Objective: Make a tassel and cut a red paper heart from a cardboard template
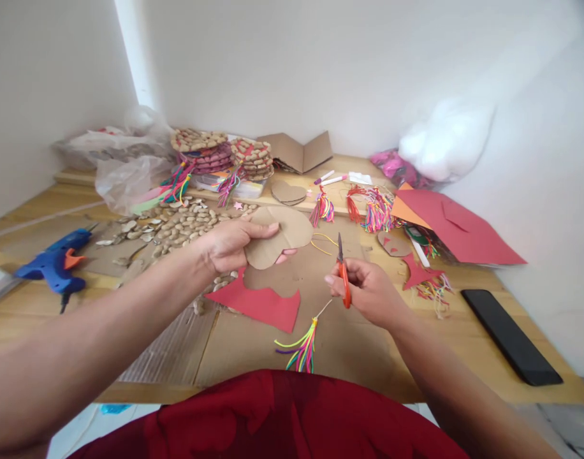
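Observation:
My left hand (229, 243) grips a heart-shaped cardboard piece (285, 231), thumb on top and fingers beneath. In my right hand (368, 287) is a pair of scissors (343, 274) with orange handles, its blades pointing up and away from me. The scissors and the cardboard heart are apart. Below my left hand lies a red paper offcut (263, 306) with a curved, cut edge. A multicoloured string tassel (304, 347) rests nearer to me on the cardboard sheet (254, 357). A yellow string loop (325, 242) lies between my hands.
Loose peanut shells (191, 223) spread at the left, beside a blue glue gun (57, 258). Peanut-shell stacks (251, 156) stand behind. Several tassels (379, 209), red paper sheets (464, 223) and a black phone (511, 335) lie at the right. A white stuffing bag (445, 140) sits against the wall.

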`<state>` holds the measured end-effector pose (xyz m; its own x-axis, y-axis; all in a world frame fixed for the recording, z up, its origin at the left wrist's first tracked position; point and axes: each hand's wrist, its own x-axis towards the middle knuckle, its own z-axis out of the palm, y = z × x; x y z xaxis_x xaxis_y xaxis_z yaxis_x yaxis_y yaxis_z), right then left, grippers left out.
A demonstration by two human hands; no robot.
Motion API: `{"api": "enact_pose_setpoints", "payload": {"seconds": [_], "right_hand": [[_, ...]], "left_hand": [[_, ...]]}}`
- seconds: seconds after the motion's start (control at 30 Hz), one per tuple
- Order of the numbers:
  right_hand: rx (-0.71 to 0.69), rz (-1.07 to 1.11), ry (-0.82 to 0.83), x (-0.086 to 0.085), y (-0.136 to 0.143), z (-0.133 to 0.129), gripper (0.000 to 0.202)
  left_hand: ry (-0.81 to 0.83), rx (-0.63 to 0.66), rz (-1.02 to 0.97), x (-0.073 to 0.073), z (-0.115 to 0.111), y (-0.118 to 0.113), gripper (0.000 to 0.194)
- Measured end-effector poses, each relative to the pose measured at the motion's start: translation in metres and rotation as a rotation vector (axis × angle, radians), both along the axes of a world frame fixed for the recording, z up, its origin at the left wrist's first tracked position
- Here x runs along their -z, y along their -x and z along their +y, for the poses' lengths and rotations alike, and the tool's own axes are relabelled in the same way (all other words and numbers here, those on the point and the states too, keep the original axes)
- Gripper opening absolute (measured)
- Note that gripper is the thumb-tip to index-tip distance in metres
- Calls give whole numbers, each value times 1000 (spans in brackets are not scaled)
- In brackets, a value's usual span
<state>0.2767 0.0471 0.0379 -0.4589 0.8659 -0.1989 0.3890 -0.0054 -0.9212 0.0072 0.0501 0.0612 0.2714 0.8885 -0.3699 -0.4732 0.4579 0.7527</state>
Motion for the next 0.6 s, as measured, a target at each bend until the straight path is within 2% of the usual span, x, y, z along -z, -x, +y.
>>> {"api": "enact_pose_setpoints", "payload": {"seconds": [0.17,0.37,0.6], "right_hand": [[7,183,-48,2,19,-6,24],[79,349,-28,4,39,-12,31],[92,346,-67,-10,50,-26,33]], "left_hand": [[17,-84,-56,0,-22,-1,42],[8,-131,-65,2,-43,-11,40],[-33,-126,-59,8,-56,-15,39]]}}
